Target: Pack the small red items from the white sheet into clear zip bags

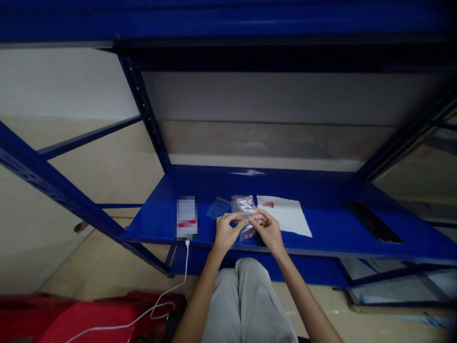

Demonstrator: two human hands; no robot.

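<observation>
Both of my hands meet over a small clear plastic bag with something reddish inside point(247, 232), near the front edge of the blue shelf. My left hand point(227, 231) pinches the bag from the left, thumb and index finger together. From the right, my right hand point(267, 229) pinches it as well, its fingertips close to the left ones. Just behind lie more clear plastic bags point(243, 201), partly covered by my fingers. A flat clear bag point(219, 206) rests to their left. On the right a white paper sheet point(291, 216) carries a few small pinkish-red pieces point(268, 205).
A phone point(186, 216) with a white charging cable point(186, 267) lies left on the blue shelf point(328, 233). A black flat object point(373, 222) lies right. Blue uprights point(143, 105) and an upper beam point(228, 21) frame the space. A red stool point(89, 321) stands lower left.
</observation>
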